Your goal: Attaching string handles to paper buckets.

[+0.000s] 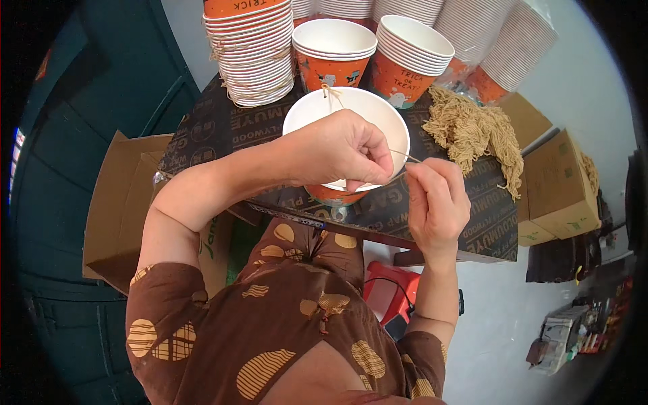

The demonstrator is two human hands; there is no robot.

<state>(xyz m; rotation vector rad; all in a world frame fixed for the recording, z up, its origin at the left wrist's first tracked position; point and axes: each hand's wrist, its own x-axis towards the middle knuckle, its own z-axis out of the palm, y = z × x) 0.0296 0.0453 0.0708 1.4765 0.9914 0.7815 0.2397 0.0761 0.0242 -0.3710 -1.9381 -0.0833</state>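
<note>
- Tan cord [406, 156], mid-frame: pinched between thumb and fingers of left hand [364, 156] and, seemingly, of right hand [439, 202].
- Probably best to grip near the ends, draw evenly, and avoid bending the bucket [378, 115] below.
- Inside this bucket: bare white wall where visible; at far rim, tied string [327, 92].
- Across frame top: orange stacks [251, 61], nested.
- Upper right: loose yarn [476, 128]; beyond, carton [563, 185] with similar strands.
- At left: open box [121, 209]; cannot see any contents.
</note>
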